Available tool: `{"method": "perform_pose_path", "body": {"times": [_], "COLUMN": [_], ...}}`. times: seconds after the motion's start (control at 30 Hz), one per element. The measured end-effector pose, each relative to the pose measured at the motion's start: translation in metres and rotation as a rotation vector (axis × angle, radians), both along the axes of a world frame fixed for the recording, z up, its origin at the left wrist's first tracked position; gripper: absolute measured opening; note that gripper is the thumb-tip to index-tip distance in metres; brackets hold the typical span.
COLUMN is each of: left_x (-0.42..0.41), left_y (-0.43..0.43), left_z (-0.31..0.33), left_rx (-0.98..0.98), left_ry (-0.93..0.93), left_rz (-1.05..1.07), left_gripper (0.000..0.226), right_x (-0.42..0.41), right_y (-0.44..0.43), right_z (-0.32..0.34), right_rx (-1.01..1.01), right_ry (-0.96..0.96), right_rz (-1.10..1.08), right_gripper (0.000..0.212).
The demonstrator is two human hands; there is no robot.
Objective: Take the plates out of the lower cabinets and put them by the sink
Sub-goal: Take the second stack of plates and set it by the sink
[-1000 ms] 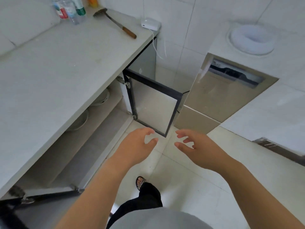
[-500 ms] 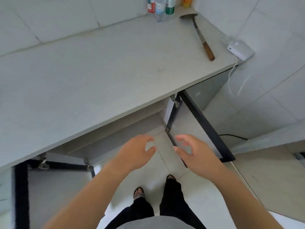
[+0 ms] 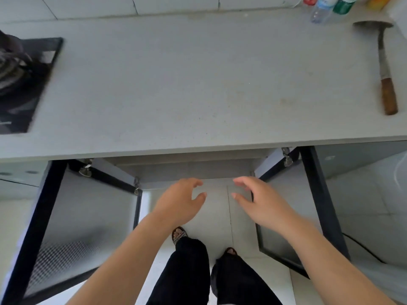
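Observation:
I look straight down over the grey countertop (image 3: 198, 80). Below its front edge the lower cabinet (image 3: 187, 168) stands with both black-framed glass doors swung out, the left door (image 3: 88, 216) and the right door (image 3: 308, 205). The countertop hides the cabinet's inside, and no plates show. My left hand (image 3: 178, 201) and my right hand (image 3: 262, 201) hover side by side just in front of the cabinet opening, both empty with fingers spread and curled.
A black gas stove (image 3: 19, 84) sits on the counter at the far left. A metal spatula with a wooden handle (image 3: 384, 69) lies at the right, with several bottles (image 3: 323, 7) at the back right. My feet stand on the tiled floor (image 3: 220, 227) between the doors.
My view has swung left and squared up over the counter, so the stove has come into sight and the plates on the shelf have dropped out of view. Both hands stay empty in front of me.

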State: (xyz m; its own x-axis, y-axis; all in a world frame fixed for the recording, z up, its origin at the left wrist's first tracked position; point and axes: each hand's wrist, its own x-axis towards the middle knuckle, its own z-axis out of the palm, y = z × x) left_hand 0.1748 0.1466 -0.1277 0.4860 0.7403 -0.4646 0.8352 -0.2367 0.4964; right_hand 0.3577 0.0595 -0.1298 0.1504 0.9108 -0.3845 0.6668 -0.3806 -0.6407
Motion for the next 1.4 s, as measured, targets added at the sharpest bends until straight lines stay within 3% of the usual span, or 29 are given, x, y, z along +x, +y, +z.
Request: {"method": "perform_pose_path", "body": {"times": [0.33,0.53,0.7,1.1,1.3,1.4], "left_x": [-0.011,0.007,0.028,0.023,0.025,0.040], "left_y": [0.064,0.114,0.147,0.219,0.256,0.266], "left_z": [-0.147,-0.267,-0.338,-0.399,-0.406,-0.410], "left_rx": [0.179,0.322,0.453,0.477,0.740,0.783], "left_ry": [0.045,-0.082,-0.292,-0.352,-0.077,0.005], "left_rz": [-0.003,0.062,0.186,0.190,-0.180,-0.252], "left_gripper": [0.044,0.040,0.042,0.040,0.052,0.049], "right_x": [-0.016,-0.007,0.014,0.047,0.057,0.057], "right_y": [0.082,0.136,0.180,0.236,0.266,0.281], "right_z": [-0.154,-0.281,-0.353,-0.406,-0.410,-0.419], "right_rx": [0.110,0.252,0.360,0.474,0.589,0.560], "right_ry": [-0.038,-0.098,-0.152,-0.196,-0.545,-0.667], "right_rz": [0.083,0.058,0.014,-0.149,0.174,0.284], "right_gripper": [0.040,0.038,0.044,0.043,0.050,0.048]}}
